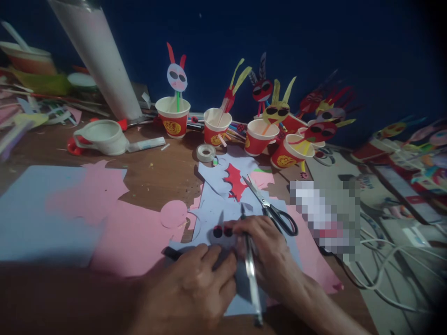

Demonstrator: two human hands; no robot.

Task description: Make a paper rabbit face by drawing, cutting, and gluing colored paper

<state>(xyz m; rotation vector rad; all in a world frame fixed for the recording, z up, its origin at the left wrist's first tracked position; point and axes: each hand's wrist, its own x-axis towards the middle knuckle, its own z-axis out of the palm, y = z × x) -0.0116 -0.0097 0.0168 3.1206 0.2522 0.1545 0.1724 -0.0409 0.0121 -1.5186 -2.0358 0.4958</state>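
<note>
My right hand [263, 249] is closed around a clear-barrelled pen [249, 263], its dark tip pointing away from me. The fingertips reach one of two black paper ovals with red edges [217, 231], which sit side by side on light blue paper [223, 207]. Just left of it, my left hand [195, 284] is curled low over the same paper. From under its fingers sticks out a black tube-like piece [171, 252], which looks like a pen cap. Scissors with black handles [270, 204] lie partly open beyond my right hand, near a red paper scrap [234, 181].
Pink sheets [129, 237] and a pink paper disc [173, 214] spread leftward. Behind stand a tape roll [206, 152], a white mug [101, 137] and red paper cups [173, 118] with paper puppets on sticks. White cables [380, 265] loop at the right.
</note>
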